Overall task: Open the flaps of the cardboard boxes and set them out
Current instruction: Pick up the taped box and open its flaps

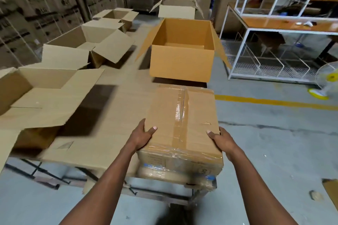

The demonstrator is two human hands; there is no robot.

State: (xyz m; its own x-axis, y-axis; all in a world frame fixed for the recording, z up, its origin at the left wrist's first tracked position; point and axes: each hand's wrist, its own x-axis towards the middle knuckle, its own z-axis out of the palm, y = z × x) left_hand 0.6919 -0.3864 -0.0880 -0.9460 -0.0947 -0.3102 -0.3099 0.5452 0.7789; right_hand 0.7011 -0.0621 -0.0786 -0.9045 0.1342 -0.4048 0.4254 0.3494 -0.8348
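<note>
The taped box (182, 126) lies in the lower centre of the frame, its long axis running away from the person. The left hand (141, 138) and right hand (220, 139) grip its near corners, thumbs on top, the other fingers hidden behind the sides. Both hands are equally near.

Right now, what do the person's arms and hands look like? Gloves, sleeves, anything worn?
Both forearms enter from the bottom edge and are bare as far as the frame shows: no sleeves in view. The left hand and right hand wear no gloves. No watch, ring or wristband is visible on either. Thumbnails look short and unpainted. Anything above the forearms is out of frame.
</note>
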